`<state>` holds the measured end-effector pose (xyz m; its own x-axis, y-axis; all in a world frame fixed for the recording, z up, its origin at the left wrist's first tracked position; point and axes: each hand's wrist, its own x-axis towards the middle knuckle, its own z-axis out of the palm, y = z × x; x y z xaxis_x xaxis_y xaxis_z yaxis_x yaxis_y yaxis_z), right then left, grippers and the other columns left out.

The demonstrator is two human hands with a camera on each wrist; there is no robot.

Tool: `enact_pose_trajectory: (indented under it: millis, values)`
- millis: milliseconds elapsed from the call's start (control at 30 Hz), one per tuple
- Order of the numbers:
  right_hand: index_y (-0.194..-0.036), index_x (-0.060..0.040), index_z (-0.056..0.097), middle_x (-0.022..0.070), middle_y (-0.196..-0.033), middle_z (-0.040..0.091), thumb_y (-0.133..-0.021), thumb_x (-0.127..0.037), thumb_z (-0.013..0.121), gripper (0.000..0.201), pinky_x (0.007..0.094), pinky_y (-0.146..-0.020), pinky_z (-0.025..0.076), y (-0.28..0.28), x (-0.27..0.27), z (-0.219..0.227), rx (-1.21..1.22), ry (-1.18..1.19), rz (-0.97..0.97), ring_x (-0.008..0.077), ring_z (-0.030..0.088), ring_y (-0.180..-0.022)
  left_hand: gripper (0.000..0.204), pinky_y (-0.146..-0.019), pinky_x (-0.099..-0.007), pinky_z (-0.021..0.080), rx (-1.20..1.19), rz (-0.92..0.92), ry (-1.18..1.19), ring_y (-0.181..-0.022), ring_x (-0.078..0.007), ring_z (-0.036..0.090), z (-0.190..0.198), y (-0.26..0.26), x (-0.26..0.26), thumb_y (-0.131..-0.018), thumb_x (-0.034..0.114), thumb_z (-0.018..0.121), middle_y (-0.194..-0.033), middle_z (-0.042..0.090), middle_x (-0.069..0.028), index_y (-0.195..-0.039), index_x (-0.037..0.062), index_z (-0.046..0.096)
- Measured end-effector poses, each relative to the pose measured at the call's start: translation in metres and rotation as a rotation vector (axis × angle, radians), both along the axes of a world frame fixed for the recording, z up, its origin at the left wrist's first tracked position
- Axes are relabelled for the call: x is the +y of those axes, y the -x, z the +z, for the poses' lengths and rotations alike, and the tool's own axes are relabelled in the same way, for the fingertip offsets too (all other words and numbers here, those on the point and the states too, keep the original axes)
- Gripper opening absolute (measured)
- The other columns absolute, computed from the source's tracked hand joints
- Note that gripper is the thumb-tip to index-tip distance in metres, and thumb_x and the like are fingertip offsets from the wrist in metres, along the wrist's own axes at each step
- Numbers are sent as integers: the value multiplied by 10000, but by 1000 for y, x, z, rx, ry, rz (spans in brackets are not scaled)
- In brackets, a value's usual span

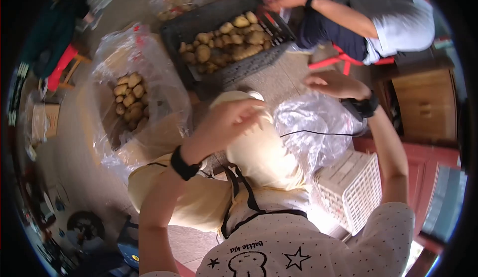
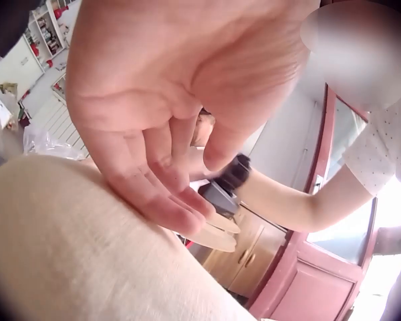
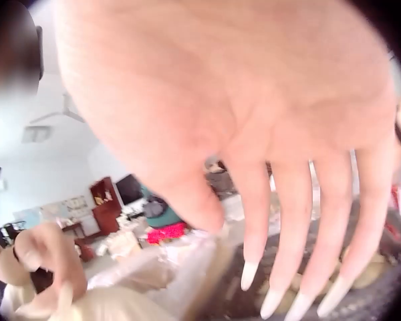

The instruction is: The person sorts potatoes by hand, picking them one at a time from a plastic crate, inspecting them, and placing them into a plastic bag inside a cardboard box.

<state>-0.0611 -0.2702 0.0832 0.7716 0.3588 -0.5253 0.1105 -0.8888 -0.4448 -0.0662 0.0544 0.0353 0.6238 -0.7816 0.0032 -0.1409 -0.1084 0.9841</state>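
Note:
My left hand hovers over my right knee, its fingers loosely bent with nothing in them; in the left wrist view that hand is close above the pale trousers. My right hand is raised over the floor, right of the knee, and in the right wrist view the hand has its fingers extended and empty. Ahead stands a black crate of potatoes. To the left, a clear plastic bag holds more potatoes.
A crumpled clear bag and a white plastic basket are at my right. Another person sits beyond on a red stool. A black cord crosses the crumpled bag. A wooden cabinet stands at right.

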Motion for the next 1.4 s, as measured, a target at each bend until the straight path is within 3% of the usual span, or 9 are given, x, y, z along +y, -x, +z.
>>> enact_pose_trajectory:
  millis: [133,267,433,567,767,1000,1133,1233,1400]
  values:
    - [-1096,-40,609,106,-953,677,-844,-371,655,419,307,-775,502,90,-68,63,258,208,-263,180,651,-855,305,-659,-226,488,-39,-14,-88,-733,-85,605,6,-2,4,-942,128,513,-897,661,-49,-1234,44,543]
    - [-1101,-63,642,151,-928,695,-653,-439,791,604,297,-779,505,165,-87,146,495,450,-460,219,675,-835,283,-732,-222,480,84,5,-158,-860,-91,584,21,2,-4,-951,109,493,-977,648,-58,-1221,42,544]
    - [-1142,-83,631,140,-954,695,-634,-454,798,650,290,-851,483,237,-118,200,835,555,-620,203,678,-839,280,-751,-217,464,41,8,-87,-851,-75,565,21,6,-5,-960,119,486,-992,631,-49,-1223,42,542]
    - [-1171,-68,605,144,-980,685,-713,-438,709,598,297,-849,491,187,-86,234,676,410,-509,207,669,-857,277,-742,-219,472,80,35,-22,-844,-75,577,30,11,-5,-956,127,499,-969,638,-49,-1212,32,546]
    - [-1214,-46,566,149,-1019,672,-830,-414,575,532,308,-845,502,21,37,278,215,14,-88,212,657,-883,271,-756,-231,480,-31,-19,62,-890,-98,598,46,24,-4,-941,98,513,-989,638,-49,-1202,31,548]
    - [-1264,-20,520,156,-1065,655,-968,-386,419,482,321,-841,515,-103,183,247,-1,-357,317,219,642,-914,382,-885,-295,467,18,99,170,-1049,-182,573,61,8,26,-961,121,470,-1238,563,-130,-1329,32,414]
    - [-1230,-78,564,155,-1146,624,-875,-463,565,523,311,-928,459,-125,228,189,-134,-660,388,207,613,-1026,478,-938,-360,453,-6,156,280,-1158,-255,527,52,-6,29,-971,171,448,-1342,472,-166,-1412,62,299]
    - [-1263,-69,526,139,-1164,611,-941,-457,465,508,281,-905,491,-149,239,131,128,-843,231,193,607,-1033,546,-997,-400,404,98,166,352,-1215,-280,486,51,-16,29,-984,353,407,-1392,414,-186,-1431,85,244]
    - [-1290,-57,472,125,-1120,631,-980,-333,418,419,283,-826,529,-142,224,37,242,-1046,-207,171,633,-965,513,-1001,-410,416,242,170,424,-1207,-279,488,10,-34,31,-978,312,453,-1337,454,-168,-1385,42,296]
